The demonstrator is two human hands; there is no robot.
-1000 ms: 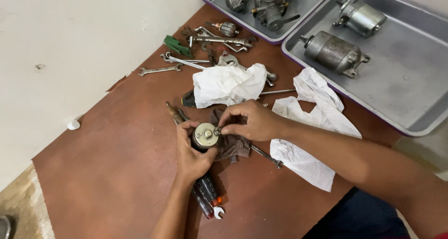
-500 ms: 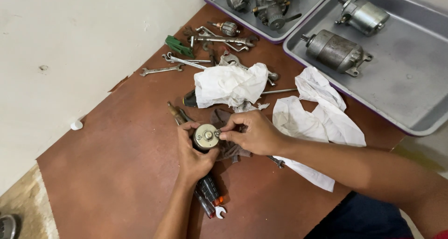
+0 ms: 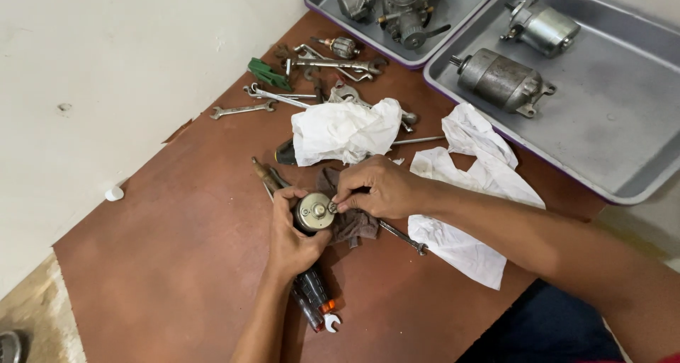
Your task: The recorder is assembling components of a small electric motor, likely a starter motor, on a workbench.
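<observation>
Since prev. frames, right hand (image 3: 379, 189) has shifted slightly along the end face of the round motor housing (image 3: 315, 212); left hand (image 3: 290, 235) keeps same hold.

Step in hand (judgement): working a small fastener on housing end face. Left hand is wrapped tight around housing body, held just above brown table (image 3: 163, 264), over a dark rag (image 3: 354, 225). Right-hand fingertips (image 3: 341, 206) are pinched together on a small part at the face rim; part too small to ID.

Next move (judgement): needs steady housing and fine finger turn or pull; small part could drop.

Count:
- metal trays: 2; nearer tray (image 3: 623, 129) holds 2 cylindrical motors.
- white cloths: 2.
- open-end spanner (image 3: 241, 109): 1 apart; others heaped, count unclear.
- screwdrivers (image 3: 312, 296) under left wrist: 2, approx.
</observation>
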